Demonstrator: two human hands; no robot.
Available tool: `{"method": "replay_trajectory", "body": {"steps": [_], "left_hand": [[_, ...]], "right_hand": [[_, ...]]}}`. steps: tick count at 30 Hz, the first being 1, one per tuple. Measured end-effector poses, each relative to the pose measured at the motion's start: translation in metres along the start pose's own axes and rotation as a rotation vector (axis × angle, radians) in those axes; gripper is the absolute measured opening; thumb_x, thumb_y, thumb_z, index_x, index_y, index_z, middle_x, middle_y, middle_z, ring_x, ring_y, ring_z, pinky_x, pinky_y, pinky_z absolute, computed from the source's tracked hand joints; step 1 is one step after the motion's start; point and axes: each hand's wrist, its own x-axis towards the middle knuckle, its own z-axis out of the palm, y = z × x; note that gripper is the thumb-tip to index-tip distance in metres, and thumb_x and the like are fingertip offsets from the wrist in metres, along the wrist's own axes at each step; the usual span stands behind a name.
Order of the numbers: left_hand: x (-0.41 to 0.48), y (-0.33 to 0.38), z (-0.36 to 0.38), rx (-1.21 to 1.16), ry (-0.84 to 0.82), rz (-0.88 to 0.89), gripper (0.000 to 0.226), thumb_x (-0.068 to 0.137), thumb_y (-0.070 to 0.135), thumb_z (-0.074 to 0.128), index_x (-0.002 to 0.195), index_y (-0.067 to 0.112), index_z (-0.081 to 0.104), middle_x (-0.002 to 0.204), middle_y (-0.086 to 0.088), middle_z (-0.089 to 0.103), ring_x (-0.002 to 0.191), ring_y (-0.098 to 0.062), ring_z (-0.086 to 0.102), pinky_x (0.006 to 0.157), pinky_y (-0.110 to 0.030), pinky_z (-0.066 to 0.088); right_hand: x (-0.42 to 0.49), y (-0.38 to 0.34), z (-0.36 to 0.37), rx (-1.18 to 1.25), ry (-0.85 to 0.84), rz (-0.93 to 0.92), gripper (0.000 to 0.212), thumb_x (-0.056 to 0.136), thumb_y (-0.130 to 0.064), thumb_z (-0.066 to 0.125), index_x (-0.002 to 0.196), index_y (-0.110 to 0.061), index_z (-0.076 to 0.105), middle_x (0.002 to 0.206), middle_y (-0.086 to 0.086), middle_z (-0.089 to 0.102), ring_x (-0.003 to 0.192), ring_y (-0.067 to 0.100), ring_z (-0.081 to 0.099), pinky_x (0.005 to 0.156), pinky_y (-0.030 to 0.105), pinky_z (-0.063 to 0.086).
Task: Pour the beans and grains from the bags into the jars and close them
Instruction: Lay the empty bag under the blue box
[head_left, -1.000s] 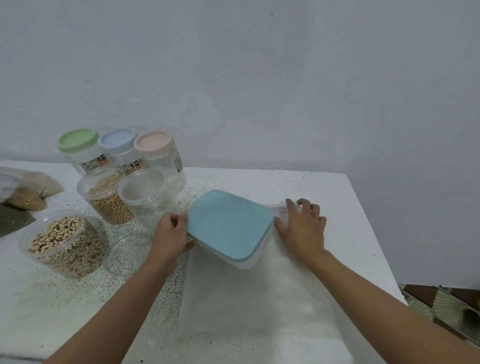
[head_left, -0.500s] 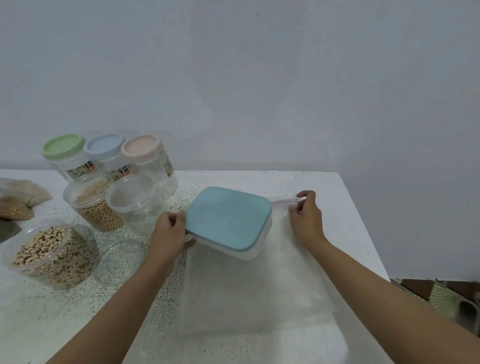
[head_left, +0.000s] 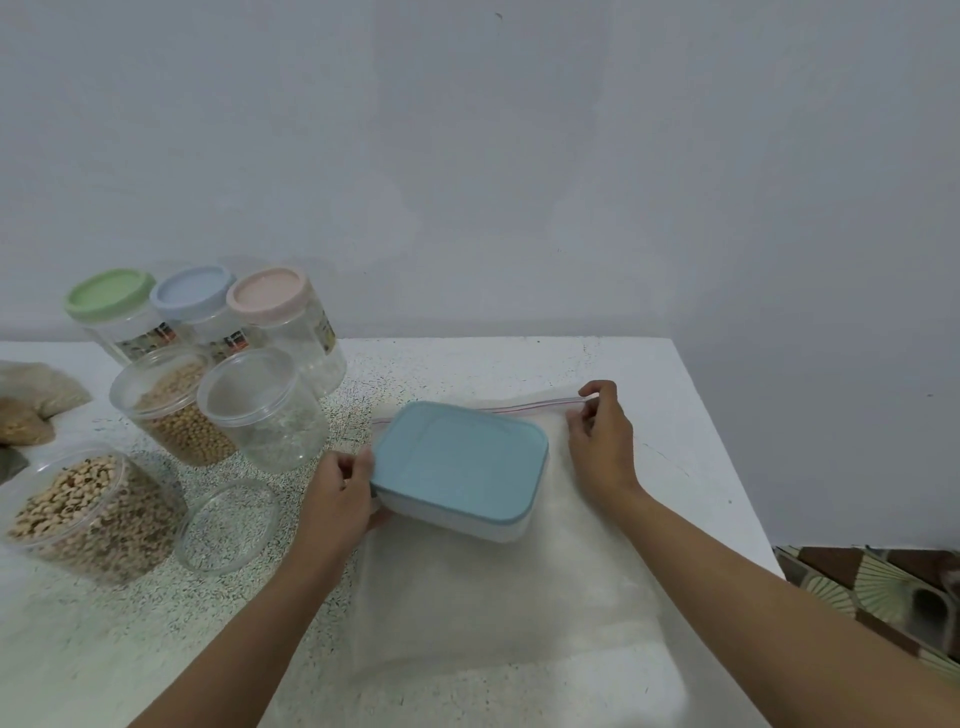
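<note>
At the far left edge of the white table (head_left: 519, 364) lie bags of grain (head_left: 36, 405). In front of them stands an open jar of black-eyed beans (head_left: 78, 514), with a clear lid (head_left: 228, 525) flat on the table just beside it. Behind that are an open jar of tan beans (head_left: 166, 410) and an empty clear jar (head_left: 262, 410), touching each other. At the back, three closed jars stand in a row: green lid (head_left: 109, 293), blue lid (head_left: 192, 290), pink lid (head_left: 267, 293).

My left hand (head_left: 340, 493) grips the left edge of a square box with a blue lid (head_left: 460, 462), fingers curled round its rim. The box sits on the far half of a clear zip bag (head_left: 498, 587) lying flat in front of me, filled with something pale. My right hand (head_left: 602, 441) pinches the bag's red zip strip at its far right corner.
</note>
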Motion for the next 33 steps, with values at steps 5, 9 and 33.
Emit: {"method": "replay_trajectory", "body": {"steps": [5,9,33], "left_hand": [[-0.01,-0.011,-0.005,-0.023,0.003,0.025,0.023,0.107,0.03,0.049,0.097,0.01,0.051,0.104,-0.01,0.058,0.098,-0.02,0.063,0.082,-0.048,0.062],[-0.007,-0.015,-0.007,0.049,0.026,0.062,0.026,0.106,0.036,0.05,0.096,0.012,0.052,0.103,-0.011,0.059,0.1,-0.028,0.064,0.085,-0.056,0.06],[-0.046,-0.09,-0.027,1.069,-0.336,0.998,0.067,0.102,0.065,0.039,0.152,0.021,0.045,0.155,0.005,0.044,0.146,-0.017,0.038,0.12,-0.033,0.027]], "right_hand": [[-0.004,0.001,0.002,-0.008,-0.018,-0.022,0.022,0.097,0.0,0.052,0.108,-0.018,0.047,0.08,0.003,0.051,0.072,0.021,0.048,0.069,0.033,0.041],[-0.006,-0.003,0.003,-0.062,0.0,-0.01,0.028,0.093,0.002,0.051,0.108,-0.021,0.046,0.088,0.0,0.05,0.087,0.028,0.053,0.075,0.034,0.04],[-0.126,0.016,-0.029,-0.831,-0.399,-0.339,0.089,0.101,-0.072,0.013,0.159,-0.008,-0.009,0.168,0.01,-0.014,0.156,0.018,-0.016,0.124,0.029,-0.012]]}}
